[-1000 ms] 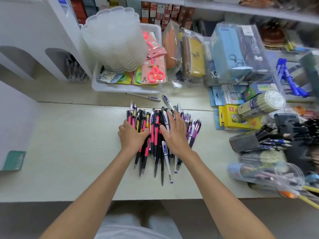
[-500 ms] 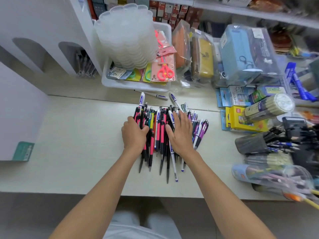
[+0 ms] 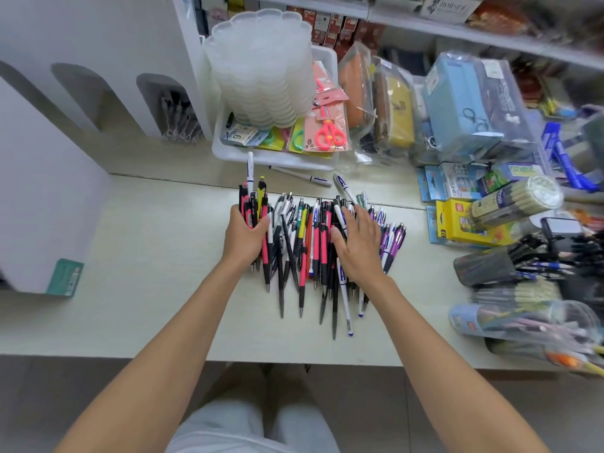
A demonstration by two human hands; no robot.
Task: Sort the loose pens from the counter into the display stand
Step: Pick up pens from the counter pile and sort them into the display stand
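Observation:
A heap of loose pens (image 3: 307,243), pink, black, white and purple, lies on the pale counter (image 3: 147,263) in front of me. My left hand (image 3: 243,238) grips a bundle of several pens (image 3: 253,204) at the heap's left side, their tops sticking up past my fingers. My right hand (image 3: 358,243) lies flat on the right part of the heap with fingers spread. The white display stand (image 3: 98,103) with arched slots stands at the back left; one slot (image 3: 178,116) holds several clear pens.
A white tray (image 3: 274,158) with stacked translucent lids and scissors sits behind the heap. Two stray pens (image 3: 300,176) lie by it. Pencil cases, boxes and pen cups (image 3: 483,266) crowd the right side. A green card (image 3: 63,277) lies at the left.
My left hand has closed round a bundle of pens and drawn it leftward out of the heap. My right hand stays pressed on the pile. The camera view shifted left.

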